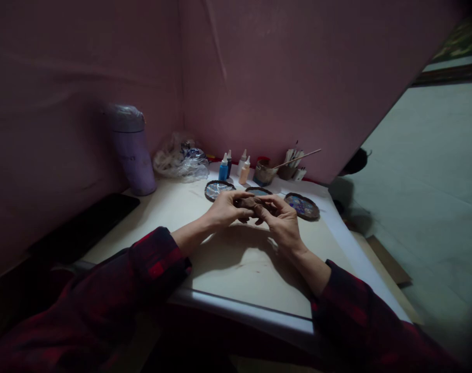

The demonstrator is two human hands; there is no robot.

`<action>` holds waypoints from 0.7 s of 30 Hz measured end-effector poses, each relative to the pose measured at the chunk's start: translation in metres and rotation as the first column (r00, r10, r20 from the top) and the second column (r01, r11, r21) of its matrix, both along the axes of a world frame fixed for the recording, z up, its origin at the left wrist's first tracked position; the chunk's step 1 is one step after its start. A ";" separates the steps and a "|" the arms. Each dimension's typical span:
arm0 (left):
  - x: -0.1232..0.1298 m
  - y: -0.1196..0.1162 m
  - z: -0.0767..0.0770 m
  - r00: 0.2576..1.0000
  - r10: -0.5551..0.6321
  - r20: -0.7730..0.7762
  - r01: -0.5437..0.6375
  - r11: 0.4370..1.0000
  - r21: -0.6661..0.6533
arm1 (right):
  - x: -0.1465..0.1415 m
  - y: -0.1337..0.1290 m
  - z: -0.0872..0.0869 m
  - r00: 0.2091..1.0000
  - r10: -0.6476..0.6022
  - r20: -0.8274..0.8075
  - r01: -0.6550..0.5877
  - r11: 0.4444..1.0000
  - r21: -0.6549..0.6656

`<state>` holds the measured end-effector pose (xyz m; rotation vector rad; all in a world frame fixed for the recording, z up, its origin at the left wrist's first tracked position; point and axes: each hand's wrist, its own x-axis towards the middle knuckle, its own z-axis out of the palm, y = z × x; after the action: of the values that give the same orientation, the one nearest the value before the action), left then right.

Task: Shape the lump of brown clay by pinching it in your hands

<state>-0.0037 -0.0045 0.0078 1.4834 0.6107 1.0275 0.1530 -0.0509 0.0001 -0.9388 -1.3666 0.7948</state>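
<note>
Both hands hold a lump of brown clay [249,203] above the table. My left hand [226,208] grips its left side, with the thumb on the near face. On the other side, my right hand [284,220] is closed round it, thumb pressed on the front. Fingers cover much of the clay, so its full shape is hidden. Just beyond the hands lie round, brown-rimmed pieces: one with a pale branching pattern [216,190], one bluish and partly covered [258,191], and one with blue and purple patches [303,206].
Bottles of blue paint [223,171] and peach paint [244,172] stand at the back, beside a jar [264,173] with a brush across it. A purple tumbler [133,155], crumpled plastic bag [179,160] and dark flat object [88,223] are at left. Pink walls border the table [236,280].
</note>
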 end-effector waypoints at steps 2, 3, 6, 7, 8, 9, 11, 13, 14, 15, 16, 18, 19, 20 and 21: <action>-0.001 0.001 0.001 0.997 0.012 0.078 -0.007 0.998 -0.062 | 0.002 0.003 -0.003 1.000 0.011 -0.014 -0.010 0.999 0.038; -0.001 0.001 0.001 0.992 0.021 0.122 -0.011 0.997 -0.080 | 0.003 0.005 -0.004 0.999 0.020 -0.027 -0.018 0.998 0.061; -0.003 0.002 0.003 0.976 0.026 0.218 -0.007 0.996 -0.087 | 0.005 0.008 -0.005 0.998 0.039 -0.059 -0.031 0.992 0.122; -0.003 0.002 0.003 0.972 0.015 0.233 0.006 0.996 -0.089 | 0.006 0.009 -0.005 0.997 0.041 -0.061 -0.032 0.990 0.136; -0.003 0.002 0.004 0.970 0.003 0.244 0.020 0.995 -0.093 | 0.006 0.009 -0.004 0.997 0.040 -0.061 -0.031 0.989 0.145; -0.003 0.001 0.004 0.967 -0.008 0.254 0.034 0.995 -0.096 | 0.005 0.009 -0.004 0.998 0.038 -0.059 -0.028 0.988 0.151; -0.002 0.001 0.005 0.964 -0.013 0.266 0.036 0.996 -0.084 | 0.005 0.008 -0.003 0.998 0.034 -0.045 -0.026 0.988 0.155; -0.002 0.000 0.006 0.967 0.012 0.254 0.000 0.999 -0.046 | 0.005 0.006 -0.002 0.999 0.036 -0.029 -0.031 0.989 0.147; -0.002 -0.001 0.007 0.969 0.024 0.245 -0.018 1.000 -0.026 | 0.005 0.006 -0.002 0.999 0.041 -0.023 -0.037 0.990 0.139; -0.002 -0.001 0.008 0.971 0.030 0.237 -0.028 1.000 -0.011 | 0.005 0.005 -0.002 0.999 0.049 -0.016 -0.046 0.990 0.130; -0.002 -0.001 0.008 0.971 0.032 0.235 -0.032 0.999 -0.004 | 0.006 0.005 -0.002 0.998 0.056 -0.009 -0.055 0.991 0.122; -0.003 -0.002 0.010 0.969 0.026 0.245 -0.025 1.000 -0.008 | 0.007 0.006 -0.003 0.998 0.069 0.002 -0.069 0.992 0.110; -0.003 -0.002 0.011 0.968 0.021 0.248 -0.019 1.000 -0.009 | 0.008 0.006 -0.003 0.997 0.075 0.007 -0.075 0.992 0.105; -0.004 -0.002 0.011 0.968 0.019 0.251 -0.018 1.000 -0.007 | 0.008 0.006 -0.004 0.997 0.080 0.012 -0.081 0.992 0.100; -0.004 -0.003 0.011 0.967 0.020 0.253 -0.020 1.000 -0.003 | 0.009 0.007 -0.004 0.997 0.081 0.017 -0.082 0.992 0.097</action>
<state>-0.0075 -0.0070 0.0188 1.3207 0.4438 1.2099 0.1619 -0.0443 -0.0041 -0.8175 -1.4498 0.7777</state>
